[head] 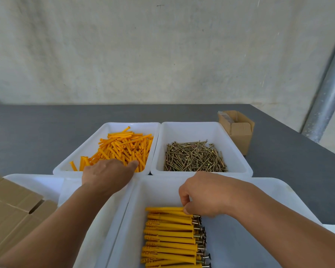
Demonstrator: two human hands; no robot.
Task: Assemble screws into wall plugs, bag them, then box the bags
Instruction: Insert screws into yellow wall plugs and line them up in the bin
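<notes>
Ribbed yellow plugs (170, 236) rowed; right hand (205, 196) pinches topmost plug (164, 209).

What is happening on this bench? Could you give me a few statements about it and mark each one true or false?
1. The left hand reaches into the loose orange plugs. True.
2. The screws lie to the left of the orange plugs. False: they lie to the right, in a separate white tub.
3. The right hand pinches the farthest assembled plug in the near row. True.
4. The small cardboard box at the far right is sealed shut. False: its top flaps stand open.
</notes>
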